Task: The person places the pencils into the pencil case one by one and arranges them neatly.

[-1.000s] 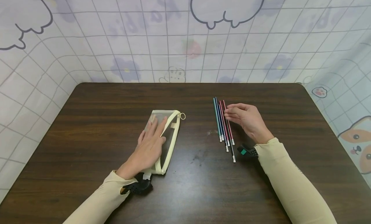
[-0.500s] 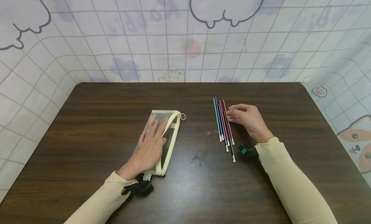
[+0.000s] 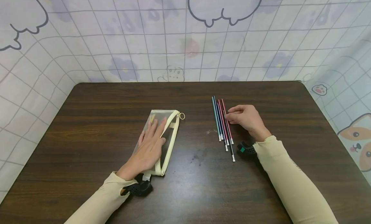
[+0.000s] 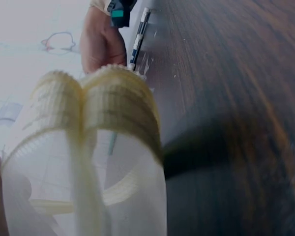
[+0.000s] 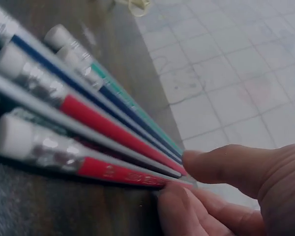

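My left hand (image 3: 149, 150) lies with its fingers straight on a clear pencil pouch (image 3: 169, 146) with a pale yellow zipper. In the left wrist view the pouch's yellow zipper edge (image 4: 120, 103) stands close to the camera. To the right, several pencils with white erasers lie side by side on the table. My right hand (image 3: 246, 119) is at the right side of this row. Thumb and fingertips pinch the outermost red pencil (image 5: 113, 169) near its far part. A black pencil (image 3: 232, 151) lies beside it, reaching nearest to me. Its far end is beside my fingertips.
A dark wooden table (image 3: 95, 127) carries everything. Behind it hangs a white gridded cloth (image 3: 174, 40) with cartoon prints, which also covers both sides. The teal pencil (image 3: 215, 121) is leftmost in the row. The pouch has a ring zipper pull (image 3: 182, 116).
My right fingertips drew slightly off the pencils to the right, then came back to the red pencil a little nearer to me. The left hand has stayed on the pouch.
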`<state>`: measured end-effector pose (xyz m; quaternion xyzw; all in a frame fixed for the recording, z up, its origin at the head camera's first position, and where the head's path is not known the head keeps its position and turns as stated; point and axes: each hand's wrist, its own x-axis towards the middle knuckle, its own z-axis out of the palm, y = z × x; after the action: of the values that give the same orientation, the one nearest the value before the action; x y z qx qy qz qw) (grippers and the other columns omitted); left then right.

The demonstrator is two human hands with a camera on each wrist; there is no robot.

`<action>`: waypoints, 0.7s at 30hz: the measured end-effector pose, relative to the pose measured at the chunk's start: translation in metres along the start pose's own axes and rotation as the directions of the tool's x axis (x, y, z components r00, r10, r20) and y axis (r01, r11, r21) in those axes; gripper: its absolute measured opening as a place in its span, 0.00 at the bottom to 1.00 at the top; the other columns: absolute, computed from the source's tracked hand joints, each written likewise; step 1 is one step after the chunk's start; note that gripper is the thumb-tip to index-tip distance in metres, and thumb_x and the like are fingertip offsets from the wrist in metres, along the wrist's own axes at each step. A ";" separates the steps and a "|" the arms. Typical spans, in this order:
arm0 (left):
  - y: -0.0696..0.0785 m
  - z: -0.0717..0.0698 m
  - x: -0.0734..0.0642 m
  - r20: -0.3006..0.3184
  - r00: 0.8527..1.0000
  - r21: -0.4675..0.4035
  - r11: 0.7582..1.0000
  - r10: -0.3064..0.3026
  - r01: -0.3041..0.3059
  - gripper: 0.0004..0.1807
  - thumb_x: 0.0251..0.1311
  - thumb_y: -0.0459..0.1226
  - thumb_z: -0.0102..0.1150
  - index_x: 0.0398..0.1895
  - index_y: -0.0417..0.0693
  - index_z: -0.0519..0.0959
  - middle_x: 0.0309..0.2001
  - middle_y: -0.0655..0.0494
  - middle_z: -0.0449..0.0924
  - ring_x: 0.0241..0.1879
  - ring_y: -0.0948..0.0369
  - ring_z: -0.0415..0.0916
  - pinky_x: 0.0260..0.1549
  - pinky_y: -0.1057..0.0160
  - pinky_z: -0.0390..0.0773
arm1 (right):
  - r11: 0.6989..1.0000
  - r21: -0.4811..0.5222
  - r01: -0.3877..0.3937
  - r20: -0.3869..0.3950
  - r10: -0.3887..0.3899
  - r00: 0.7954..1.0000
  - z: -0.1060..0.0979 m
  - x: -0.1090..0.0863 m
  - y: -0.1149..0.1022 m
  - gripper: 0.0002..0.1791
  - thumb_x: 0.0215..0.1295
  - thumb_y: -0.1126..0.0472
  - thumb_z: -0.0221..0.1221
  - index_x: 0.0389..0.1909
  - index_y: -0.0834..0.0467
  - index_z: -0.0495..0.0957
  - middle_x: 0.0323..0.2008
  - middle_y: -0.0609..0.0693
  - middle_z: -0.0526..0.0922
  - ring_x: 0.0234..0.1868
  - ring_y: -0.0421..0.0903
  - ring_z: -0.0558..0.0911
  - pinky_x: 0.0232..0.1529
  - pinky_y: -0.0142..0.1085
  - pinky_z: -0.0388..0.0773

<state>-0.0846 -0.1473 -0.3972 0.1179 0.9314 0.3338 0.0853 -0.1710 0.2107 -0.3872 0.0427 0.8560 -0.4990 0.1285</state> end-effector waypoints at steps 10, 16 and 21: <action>0.003 0.000 -0.001 0.011 1.000 0.027 1.000 -0.013 0.013 0.35 0.79 0.42 0.30 0.85 0.69 0.39 0.86 0.48 0.31 0.86 0.47 0.24 0.78 0.33 0.32 | 0.970 -0.244 -0.025 -0.069 0.008 0.998 0.010 0.002 -0.010 0.26 0.62 0.48 0.72 0.55 0.60 0.83 0.46 0.56 0.92 0.35 0.45 0.90 0.48 0.45 0.85; 0.002 0.001 -0.001 0.016 1.000 0.040 0.999 -0.011 0.010 0.35 0.80 0.43 0.30 0.85 0.69 0.38 0.86 0.48 0.31 0.86 0.47 0.22 0.79 0.34 0.29 | 0.966 -0.250 -0.063 -0.070 0.047 0.996 0.012 0.001 -0.017 0.24 0.62 0.48 0.71 0.54 0.59 0.83 0.48 0.58 0.91 0.34 0.45 0.89 0.44 0.43 0.85; 0.000 0.003 -0.002 0.010 1.000 0.045 0.999 -0.002 0.001 0.35 0.79 0.43 0.31 0.85 0.68 0.39 0.86 0.47 0.32 0.86 0.47 0.22 0.79 0.35 0.29 | 0.965 -0.250 -0.078 -0.055 0.066 0.996 0.012 0.002 -0.017 0.23 0.63 0.48 0.70 0.53 0.59 0.84 0.49 0.60 0.90 0.34 0.46 0.90 0.51 0.49 0.84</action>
<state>-0.0823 -0.1458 -0.3989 0.1207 0.9383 0.3121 0.0876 -0.1741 0.1916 -0.3793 0.0685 0.9130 -0.3801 0.1314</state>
